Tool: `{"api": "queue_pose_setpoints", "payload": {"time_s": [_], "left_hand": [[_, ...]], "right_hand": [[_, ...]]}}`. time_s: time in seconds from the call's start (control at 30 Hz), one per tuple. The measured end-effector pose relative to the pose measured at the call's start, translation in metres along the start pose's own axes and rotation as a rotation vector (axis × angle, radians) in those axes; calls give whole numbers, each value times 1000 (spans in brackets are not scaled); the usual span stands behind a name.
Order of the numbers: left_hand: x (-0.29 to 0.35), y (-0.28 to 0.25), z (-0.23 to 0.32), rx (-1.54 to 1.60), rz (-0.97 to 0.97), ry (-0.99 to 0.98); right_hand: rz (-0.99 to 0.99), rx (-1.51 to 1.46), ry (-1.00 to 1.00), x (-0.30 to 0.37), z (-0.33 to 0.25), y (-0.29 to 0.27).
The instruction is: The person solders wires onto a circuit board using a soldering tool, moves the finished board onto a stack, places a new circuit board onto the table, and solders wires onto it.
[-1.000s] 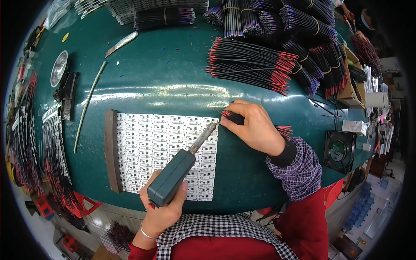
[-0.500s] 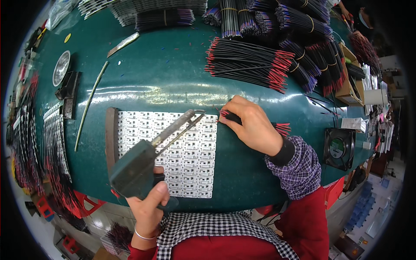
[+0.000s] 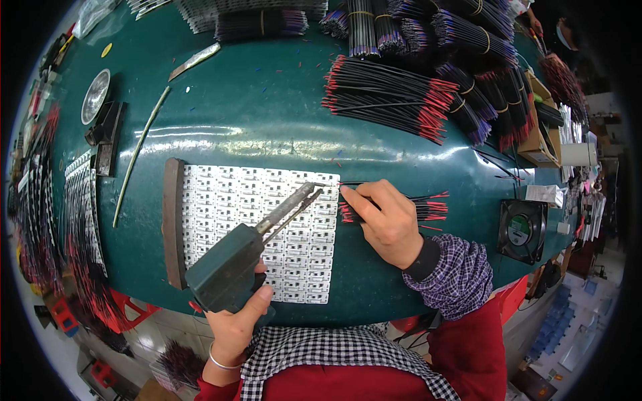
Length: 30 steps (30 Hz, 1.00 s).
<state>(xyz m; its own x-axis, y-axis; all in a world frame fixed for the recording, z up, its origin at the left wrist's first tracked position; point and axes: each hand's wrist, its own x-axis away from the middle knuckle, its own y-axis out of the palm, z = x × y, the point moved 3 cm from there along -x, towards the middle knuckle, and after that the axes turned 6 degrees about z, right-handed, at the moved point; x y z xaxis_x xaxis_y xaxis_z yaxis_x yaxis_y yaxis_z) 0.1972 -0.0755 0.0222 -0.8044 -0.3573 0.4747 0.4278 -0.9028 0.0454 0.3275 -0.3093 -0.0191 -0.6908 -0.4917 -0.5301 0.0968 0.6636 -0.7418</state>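
Note:
My left hand [image 3: 239, 319] is wrapped round a dark green soldering gun [image 3: 227, 269]. The gun's metal tip reaches over the upper right part of a white circuit board panel [image 3: 287, 234], close to its top right corner. Just off that corner, the fingers of my right hand [image 3: 391, 224] are pinched together on a thin black wire [image 3: 353, 183], its end by the panel's edge. Beneath this hand lies a small bunch of red-ended black wires [image 3: 433, 208], partly hidden by the fingers. Along the panel's left edge runs a brown bar [image 3: 174, 224].
A large pile of red-tipped black wires [image 3: 388, 97] lies beyond my right hand, with banded wire bundles [image 3: 471, 33] behind. On the right stands a black fan [image 3: 522, 230]. A thin rod [image 3: 142, 154], a metal bowl [image 3: 95, 97] and wired boards [image 3: 83, 214] are on the left.
The soldering gun has moved right, its tip nearer the panel's corner. My right hand has come lower, and the wire bunch it gripped now lies on the table under it.

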Motion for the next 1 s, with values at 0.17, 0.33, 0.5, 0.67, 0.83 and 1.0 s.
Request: {"api": "queue_pose_setpoints", "payload": {"time_s": [0.17,0.33,0.5,0.67,0.83,1.0], "left_hand": [[2,2,-9,-205,29,97],[2,10,-3,-427,4,267],[3,8,-14,-586,-37,514],[1,18,-2,-893,-182,926],[-4,24,1,-471,-108,375],[-4,22,0,-570,-128,440]], "right_hand": [[-30,12,29,-4,-4,-2],[16,31,15,-2,-3,-2],[40,53,-32,0,-4,-1],[5,90,-59,0,-5,1],[-1,105,-67,-1,-6,0],[-7,111,-67,-2,-6,1]]}}
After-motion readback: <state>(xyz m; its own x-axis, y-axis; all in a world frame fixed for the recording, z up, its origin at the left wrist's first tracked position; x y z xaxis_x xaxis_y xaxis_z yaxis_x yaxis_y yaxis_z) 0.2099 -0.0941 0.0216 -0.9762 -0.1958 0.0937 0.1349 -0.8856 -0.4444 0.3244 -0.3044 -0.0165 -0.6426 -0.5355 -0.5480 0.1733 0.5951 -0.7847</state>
